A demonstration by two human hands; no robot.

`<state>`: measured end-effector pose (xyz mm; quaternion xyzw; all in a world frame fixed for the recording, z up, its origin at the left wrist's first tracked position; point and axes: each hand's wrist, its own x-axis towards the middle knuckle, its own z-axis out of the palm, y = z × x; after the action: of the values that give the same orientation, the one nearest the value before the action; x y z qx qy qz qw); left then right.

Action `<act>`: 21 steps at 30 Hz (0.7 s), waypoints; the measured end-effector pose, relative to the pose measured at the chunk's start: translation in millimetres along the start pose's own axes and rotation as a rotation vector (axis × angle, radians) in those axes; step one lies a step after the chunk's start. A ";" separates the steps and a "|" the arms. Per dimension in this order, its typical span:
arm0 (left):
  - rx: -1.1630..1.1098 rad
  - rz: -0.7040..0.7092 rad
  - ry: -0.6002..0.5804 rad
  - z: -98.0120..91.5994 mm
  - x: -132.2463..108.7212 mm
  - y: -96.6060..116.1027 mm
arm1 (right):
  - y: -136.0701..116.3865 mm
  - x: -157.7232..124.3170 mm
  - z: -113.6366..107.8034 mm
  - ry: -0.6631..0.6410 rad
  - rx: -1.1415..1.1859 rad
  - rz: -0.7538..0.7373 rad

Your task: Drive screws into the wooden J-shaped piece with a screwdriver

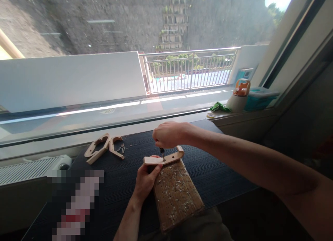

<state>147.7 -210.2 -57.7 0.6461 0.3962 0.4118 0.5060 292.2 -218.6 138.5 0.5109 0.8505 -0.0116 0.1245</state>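
My right hand (pixel 168 134) is closed in a fist over the handle of a screwdriver (pixel 161 151). Its shaft points down, with the tip at a hole in a pale wooden hook (pixel 153 160). The hook has a curled end on the right and a second dark hole beside that end. It lies across the far end of a worn wooden board (pixel 179 196) with many small holes. My left hand (pixel 146 180) pinches the hook from the left, thumb in front and fingers behind. The screwdriver's handle is mostly hidden inside my right fist.
More pale wooden hooks (pixel 100 145) lie at the table's back left, beside several screws (pixel 121 148). The dark table (pixel 117 196) meets a window sill holding a white bottle (pixel 236 102), a green cloth (pixel 219 107), a tape roll (pixel 210 115) and a teal box (pixel 261 99). A radiator (pixel 31 169) stands left.
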 end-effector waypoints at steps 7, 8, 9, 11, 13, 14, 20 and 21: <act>0.007 0.009 0.010 0.4 0.4 1.9 | -3.2 -2.1 -6.1 -0.041 0.001 -0.032; 0.004 0.010 0.012 0.5 0.3 2.7 | -2.5 -1.4 -4.2 -0.037 0.004 -0.037; 0.003 0.010 0.014 0.5 0.2 3.4 | -1.5 -0.8 -2.1 -0.028 0.006 -0.041; 0.002 0.008 0.014 0.5 -0.1 4.5 | 1.1 0.0 1.9 -0.007 0.006 -0.045; 0.006 0.001 0.014 0.5 -0.2 4.6 | 3.4 0.4 5.1 0.016 0.009 -0.044; 0.008 -0.004 0.014 0.5 -0.2 4.4 | 4.2 0.6 6.3 0.029 0.012 -0.042; 0.005 0.005 0.012 0.8 -0.3 4.4 | 1.2 1.1 8.8 0.058 0.023 0.009; 0.007 0.010 0.013 0.9 -0.5 4.7 | 0.2 0.5 7.7 0.046 0.021 0.016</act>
<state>148.8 -211.7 -53.3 0.6470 0.3977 0.4173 0.4990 293.6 -219.3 131.0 0.5190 0.8489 -0.0077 0.0997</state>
